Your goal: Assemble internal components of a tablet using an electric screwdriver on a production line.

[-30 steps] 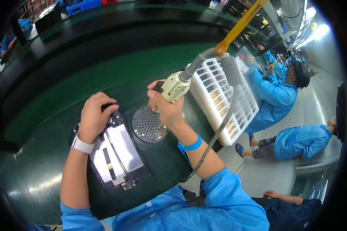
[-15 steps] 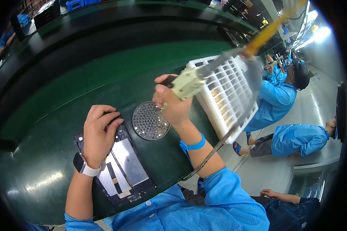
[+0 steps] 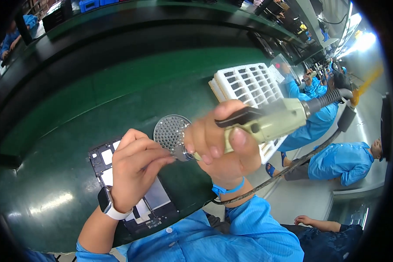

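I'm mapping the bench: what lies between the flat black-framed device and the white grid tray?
In the head view, a round perforated dish lies there, partly hidden by the right hand holding the pale-green tool.

A bright light [image 3: 365, 42] glares beyond the pale floor [image 3: 298, 197].
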Demonstrator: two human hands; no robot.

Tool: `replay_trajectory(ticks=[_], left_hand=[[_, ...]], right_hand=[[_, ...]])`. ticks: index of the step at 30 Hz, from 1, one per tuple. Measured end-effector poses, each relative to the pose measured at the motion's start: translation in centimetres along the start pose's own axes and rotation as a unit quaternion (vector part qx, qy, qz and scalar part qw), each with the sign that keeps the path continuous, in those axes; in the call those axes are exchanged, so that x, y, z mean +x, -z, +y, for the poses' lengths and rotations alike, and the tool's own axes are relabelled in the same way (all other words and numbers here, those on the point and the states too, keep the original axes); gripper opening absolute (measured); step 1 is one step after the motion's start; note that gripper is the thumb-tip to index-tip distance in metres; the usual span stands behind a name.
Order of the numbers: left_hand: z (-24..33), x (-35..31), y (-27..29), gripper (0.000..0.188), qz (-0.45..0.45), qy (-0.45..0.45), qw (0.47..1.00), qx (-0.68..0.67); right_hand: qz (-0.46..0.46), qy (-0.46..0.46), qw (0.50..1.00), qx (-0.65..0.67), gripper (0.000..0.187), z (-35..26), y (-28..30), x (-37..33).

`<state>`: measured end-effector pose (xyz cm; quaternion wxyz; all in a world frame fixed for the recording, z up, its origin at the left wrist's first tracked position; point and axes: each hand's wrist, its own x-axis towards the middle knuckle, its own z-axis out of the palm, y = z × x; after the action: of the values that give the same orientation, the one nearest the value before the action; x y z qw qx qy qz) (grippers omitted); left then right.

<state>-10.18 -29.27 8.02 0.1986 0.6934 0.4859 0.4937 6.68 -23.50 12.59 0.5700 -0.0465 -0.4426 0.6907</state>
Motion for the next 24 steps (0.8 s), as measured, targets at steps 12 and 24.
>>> replay_trajectory(ticks=[12,24], left_hand=[[2.3,-0.2,2.2,0.019,-0.036,0.007,0.924,-0.381],[4.6,3.8,3.8,0.017,-0.038,-0.027,0.96,-0.278]], right_hand=[[0.061,0.055,0.995,-0.06,0.027,0.3,2.7,0.7],[0.123,0.04,0.978,-0.164,0.03,0.8,4.1,0.8]])
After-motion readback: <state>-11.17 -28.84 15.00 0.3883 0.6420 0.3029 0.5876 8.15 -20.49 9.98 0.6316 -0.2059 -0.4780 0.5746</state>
